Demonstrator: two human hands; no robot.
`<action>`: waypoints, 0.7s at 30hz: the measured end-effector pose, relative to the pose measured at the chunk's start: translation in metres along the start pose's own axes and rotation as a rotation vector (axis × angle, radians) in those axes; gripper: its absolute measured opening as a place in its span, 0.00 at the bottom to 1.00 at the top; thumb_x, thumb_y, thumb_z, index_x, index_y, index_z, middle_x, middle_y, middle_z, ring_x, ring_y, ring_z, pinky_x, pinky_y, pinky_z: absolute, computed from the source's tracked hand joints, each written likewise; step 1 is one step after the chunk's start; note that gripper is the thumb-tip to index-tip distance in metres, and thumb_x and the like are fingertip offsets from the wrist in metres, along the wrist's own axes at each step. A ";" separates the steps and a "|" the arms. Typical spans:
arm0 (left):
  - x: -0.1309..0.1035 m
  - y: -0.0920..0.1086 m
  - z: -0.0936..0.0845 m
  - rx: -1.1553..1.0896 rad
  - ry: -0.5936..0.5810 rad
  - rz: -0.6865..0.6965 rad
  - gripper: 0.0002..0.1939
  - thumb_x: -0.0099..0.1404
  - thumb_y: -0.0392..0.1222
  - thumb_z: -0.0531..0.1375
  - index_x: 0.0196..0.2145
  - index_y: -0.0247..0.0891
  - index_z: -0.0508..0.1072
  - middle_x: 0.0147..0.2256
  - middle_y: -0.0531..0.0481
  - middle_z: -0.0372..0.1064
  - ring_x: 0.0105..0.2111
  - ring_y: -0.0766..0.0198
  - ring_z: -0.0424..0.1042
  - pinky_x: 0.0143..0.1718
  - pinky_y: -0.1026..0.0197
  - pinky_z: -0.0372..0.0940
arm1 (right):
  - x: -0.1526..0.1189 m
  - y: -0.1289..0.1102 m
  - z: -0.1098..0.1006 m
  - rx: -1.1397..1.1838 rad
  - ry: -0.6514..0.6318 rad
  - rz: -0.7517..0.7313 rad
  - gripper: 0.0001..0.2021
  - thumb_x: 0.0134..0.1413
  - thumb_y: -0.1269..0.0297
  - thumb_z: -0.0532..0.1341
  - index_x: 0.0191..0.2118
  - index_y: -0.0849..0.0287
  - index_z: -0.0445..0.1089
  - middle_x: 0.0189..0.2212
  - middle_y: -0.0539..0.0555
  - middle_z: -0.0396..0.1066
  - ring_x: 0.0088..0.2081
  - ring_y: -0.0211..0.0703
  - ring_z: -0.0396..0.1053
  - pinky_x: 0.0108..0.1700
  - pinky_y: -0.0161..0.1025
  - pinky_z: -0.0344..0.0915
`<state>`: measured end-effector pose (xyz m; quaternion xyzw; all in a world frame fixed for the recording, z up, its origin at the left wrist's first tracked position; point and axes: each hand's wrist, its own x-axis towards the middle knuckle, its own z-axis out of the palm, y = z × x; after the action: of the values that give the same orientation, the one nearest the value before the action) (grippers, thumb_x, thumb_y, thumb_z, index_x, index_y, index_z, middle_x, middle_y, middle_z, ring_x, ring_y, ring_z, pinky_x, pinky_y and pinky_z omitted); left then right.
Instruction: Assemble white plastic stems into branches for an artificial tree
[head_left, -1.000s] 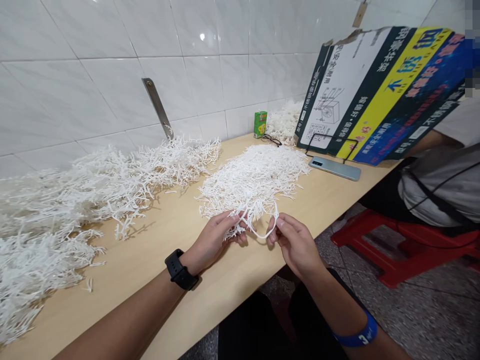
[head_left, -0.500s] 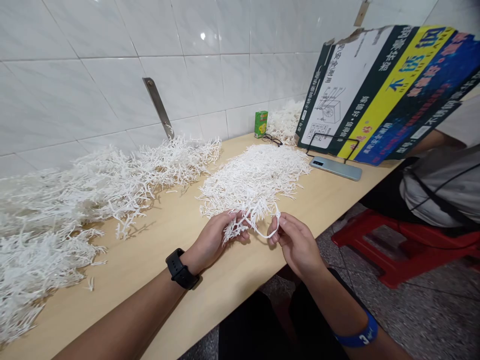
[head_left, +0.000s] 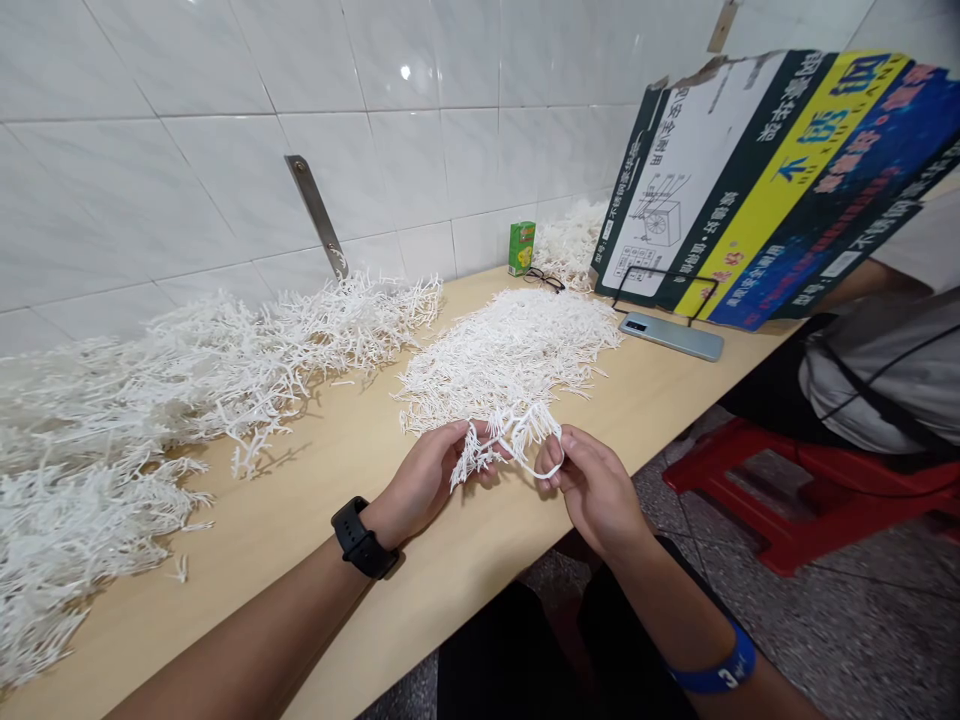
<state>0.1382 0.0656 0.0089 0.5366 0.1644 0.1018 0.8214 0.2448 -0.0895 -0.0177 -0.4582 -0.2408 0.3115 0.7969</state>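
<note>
A white, branched plastic sprue (head_left: 517,440) with many thin prongs is held between my two hands, just over the near edge of a pile. Its left end rests in my left hand (head_left: 431,462), fingers curled behind it and partly hidden. My right hand (head_left: 596,485) pinches the curved runner at the right end between thumb and fingers. Right behind the hands lies a heap of small loose white plastic pieces (head_left: 517,345). To the left spreads a bigger tangle of white branched sprues (head_left: 225,365).
A grey phone (head_left: 673,337) lies at right beside a black wire stand (head_left: 660,270) and a large printed carton (head_left: 765,190). Eyeglasses (head_left: 546,279) and a small green box (head_left: 521,248) stand near the tiled wall. A person sits beyond the carton near a red stool (head_left: 780,480).
The sprue has turned slightly in my hands, its prongs now spread more toward the right hand. Both hands have stayed nearly in place.
</note>
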 end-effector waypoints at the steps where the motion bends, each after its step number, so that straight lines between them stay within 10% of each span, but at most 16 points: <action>1: 0.000 0.000 0.000 -0.005 -0.003 0.002 0.14 0.59 0.50 0.61 0.33 0.35 0.74 0.28 0.47 0.73 0.27 0.62 0.71 0.31 0.62 0.66 | 0.000 0.000 0.000 0.004 -0.001 0.000 0.17 0.58 0.54 0.63 0.24 0.59 0.66 0.21 0.49 0.63 0.23 0.37 0.62 0.28 0.36 0.58; 21: 0.000 -0.003 -0.010 -0.032 -0.141 -0.058 0.25 0.63 0.59 0.56 0.29 0.32 0.78 0.28 0.42 0.75 0.30 0.57 0.73 0.36 0.57 0.67 | 0.001 0.001 0.003 -0.048 0.011 -0.025 0.19 0.54 0.50 0.66 0.24 0.59 0.66 0.19 0.48 0.62 0.23 0.35 0.61 0.28 0.34 0.58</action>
<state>0.1342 0.0729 0.0024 0.5242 0.1200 0.0423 0.8420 0.2434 -0.0864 -0.0171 -0.4758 -0.2496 0.2930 0.7909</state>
